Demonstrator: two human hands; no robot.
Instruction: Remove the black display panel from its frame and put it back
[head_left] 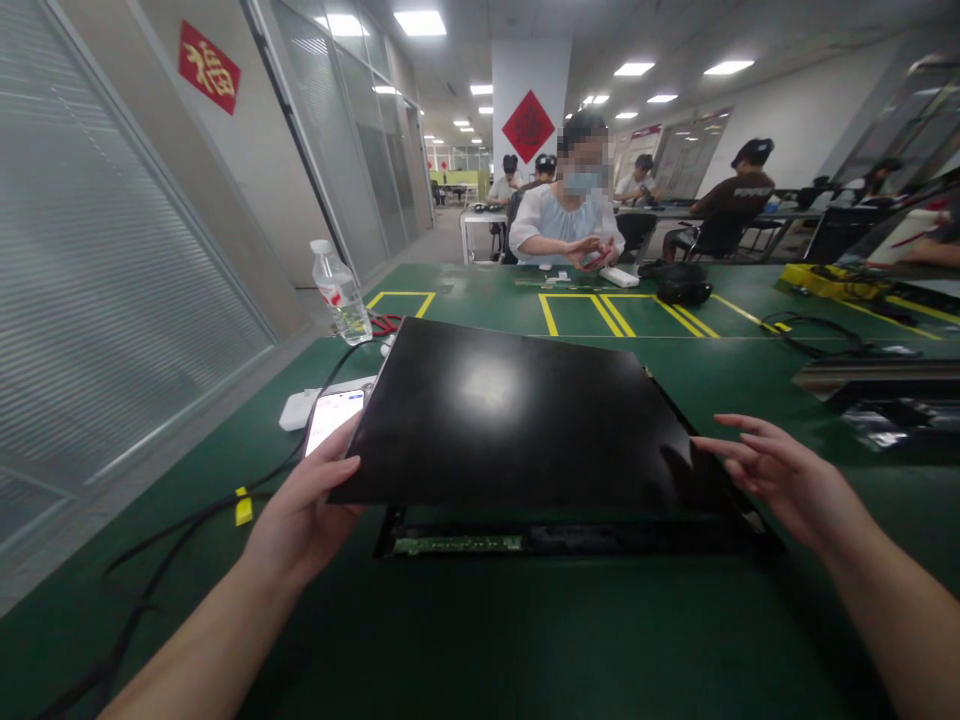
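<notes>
A large black glossy panel (517, 410) is tilted up over a dark frame (570, 538) that lies on the green table mat (480, 640). A green circuit strip (457, 544) shows along the frame's near edge. My left hand (304, 510) grips the panel's near left corner, thumb on top. My right hand (780, 475) hovers at the panel's right edge with its fingers stretched out and apart, holding nothing.
A lit phone (334, 417) and a white power strip (300, 408) lie left of the panel, with a water bottle (341, 292) behind and black cables (172, 530) trailing left. A person (570, 215) sits across the table. Another dark device (877, 395) lies at the right.
</notes>
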